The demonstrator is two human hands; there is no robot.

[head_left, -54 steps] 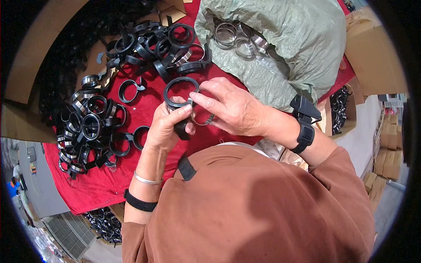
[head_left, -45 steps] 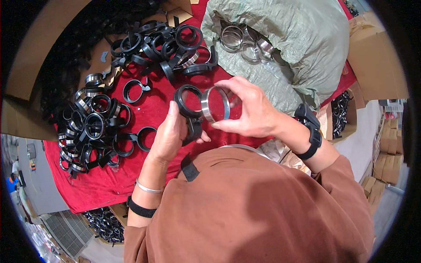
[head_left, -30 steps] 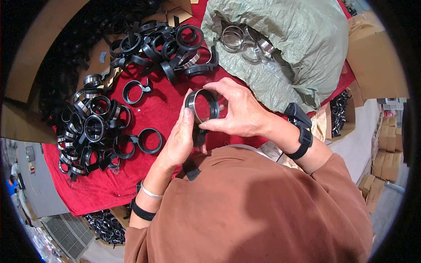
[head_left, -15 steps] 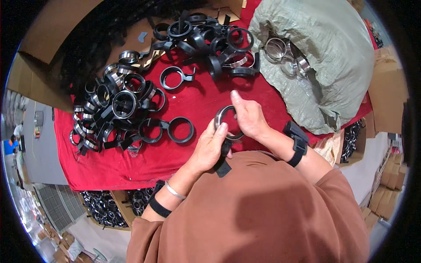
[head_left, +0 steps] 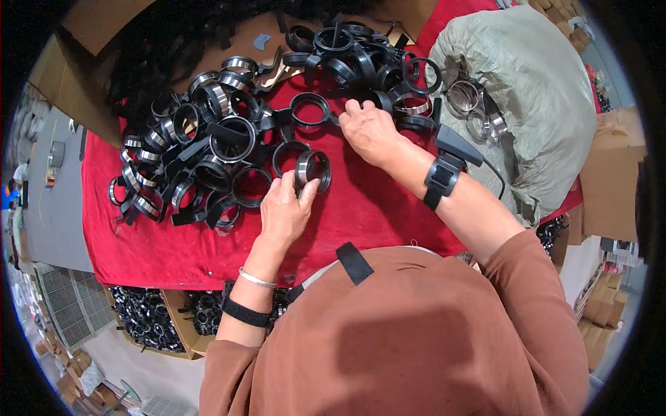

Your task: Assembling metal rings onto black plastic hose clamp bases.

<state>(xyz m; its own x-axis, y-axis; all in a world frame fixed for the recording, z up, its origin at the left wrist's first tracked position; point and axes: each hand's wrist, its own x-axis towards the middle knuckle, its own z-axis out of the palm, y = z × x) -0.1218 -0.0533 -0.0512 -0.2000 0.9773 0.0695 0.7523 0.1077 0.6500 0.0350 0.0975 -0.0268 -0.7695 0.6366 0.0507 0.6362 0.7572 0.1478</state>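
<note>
My left hand is closed on a ring with a shiny silver band, thumb and fingers at its lower left side, just above the red cloth. My right hand reaches forward with curled fingers, closed at the short tab of a black ring that lies on the cloth; its fingertips are partly hidden. To the left of my left hand lies a heap of black rings with tabs, several with silver bands. Beyond my right hand is a second heap of black rings.
Red cloth covers the table. A pale green woven sack with loose silver rings at its mouth stands at the right. Cardboard boxes rise at the far left, and open boxes of rings sit below the table's front edge.
My hands have parted. My left hand has moved left and forward with the silver-banded ring; my right hand has let go of it and reached forward to the black ring. The view has shifted.
</note>
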